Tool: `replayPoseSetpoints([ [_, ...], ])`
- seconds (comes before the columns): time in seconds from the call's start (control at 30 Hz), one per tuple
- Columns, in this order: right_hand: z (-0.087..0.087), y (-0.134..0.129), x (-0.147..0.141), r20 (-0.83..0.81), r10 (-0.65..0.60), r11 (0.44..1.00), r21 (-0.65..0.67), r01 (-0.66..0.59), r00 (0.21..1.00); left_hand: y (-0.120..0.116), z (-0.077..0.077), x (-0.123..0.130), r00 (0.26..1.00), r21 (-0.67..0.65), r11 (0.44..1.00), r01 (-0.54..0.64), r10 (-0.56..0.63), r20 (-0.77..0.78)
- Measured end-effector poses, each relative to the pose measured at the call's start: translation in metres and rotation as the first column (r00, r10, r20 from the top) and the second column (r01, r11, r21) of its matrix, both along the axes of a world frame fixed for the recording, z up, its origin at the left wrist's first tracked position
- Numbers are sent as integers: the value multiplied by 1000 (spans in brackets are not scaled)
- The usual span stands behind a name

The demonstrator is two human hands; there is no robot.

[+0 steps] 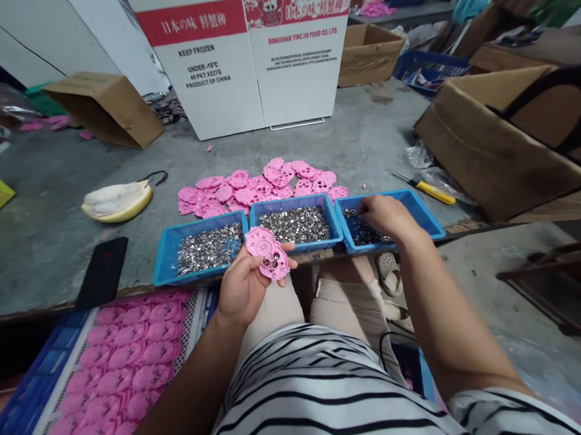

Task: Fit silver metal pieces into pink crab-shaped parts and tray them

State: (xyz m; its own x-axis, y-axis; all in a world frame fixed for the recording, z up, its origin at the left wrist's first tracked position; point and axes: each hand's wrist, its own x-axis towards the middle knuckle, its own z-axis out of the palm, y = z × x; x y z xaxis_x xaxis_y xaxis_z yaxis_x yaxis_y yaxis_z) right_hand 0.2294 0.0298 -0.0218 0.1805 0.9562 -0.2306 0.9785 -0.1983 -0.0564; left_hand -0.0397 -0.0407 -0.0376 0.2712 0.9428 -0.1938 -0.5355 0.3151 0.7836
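My left hand (pixel 245 281) is closed around the edge of a pink plastic shell piece (pixel 267 252), its face with small holes and dark metal bits turned up. My right hand (pixel 386 216) reaches into the right blue bin (pixel 424 214), fingers bunched down among small dark metal parts (pixel 364 232); what the fingertips hold is hidden. Between the hands stands the middle blue bin (pixel 337 221), full of small silvery metal parts (pixel 295 225). The left blue bin (pixel 162 256) holds similar silvery parts. Behind the bins lies a loose pile of pink pieces (pixel 254 188).
Beside the bins are a black phone (pixel 102 271), a yellow fruit rind (pixel 117 200) and a yellow-handled screwdriver (pixel 435 192). White printed cartons (pixel 254 83) stand behind. An open cardboard box (pixel 501 141) is at right. Lower left, a tray (pixel 192 326) carries rows of pink pieces.
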Motion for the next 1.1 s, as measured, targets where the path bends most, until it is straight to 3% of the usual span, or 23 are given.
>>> replayPoseSetpoints([
  [0.5, -7, 3, -6, 49, 24, 997, -81, -20, 999, 0, -3, -2, 999, -5, 1000, 3, -4, -52],
  [0.67, -7, 1, 6, -9, 21, 1000, -10, -21, 1000, -1, -3, -2, 997, -21, 1000, 1, -2, -83],
  [0.73, -6, -3, 10, -173, 7, 996, 92, 9, 985, 0, -2, 0, 995, -29, 1000, 6, -9, -95],
  [0.8, -6, -9, 8, -485, 13, 979, 184, 87, 875, 0, -1, 3, 994, -34, 999, 16, -20, -106],
  [0.87, -6, -16, 2, -779, 58, 968, 197, 155, 625, 0, 0, 7, 993, -30, 999, 29, -32, -112],
  [0.93, -5, -23, -9, -922, 113, 970, 183, 162, 371, -1, 2, 13, 992, -21, 999, 34, -36, -119],
  [0.97, -5, -26, -15, -946, 142, 970, 191, 150, 290, -1, 3, 16, 991, -16, 999, 28, -30, -128],
  [1.03, -3, -32, -30, -947, 220, 960, 253, 122, 235, -3, 4, 23, 987, -5, 1000, 2, -3, -162],
  [1.1, -1, -38, -44, -902, 324, 929, 360, 83, 286, -4, 5, 30, 977, 12, 999, -39, 40, -208],
])
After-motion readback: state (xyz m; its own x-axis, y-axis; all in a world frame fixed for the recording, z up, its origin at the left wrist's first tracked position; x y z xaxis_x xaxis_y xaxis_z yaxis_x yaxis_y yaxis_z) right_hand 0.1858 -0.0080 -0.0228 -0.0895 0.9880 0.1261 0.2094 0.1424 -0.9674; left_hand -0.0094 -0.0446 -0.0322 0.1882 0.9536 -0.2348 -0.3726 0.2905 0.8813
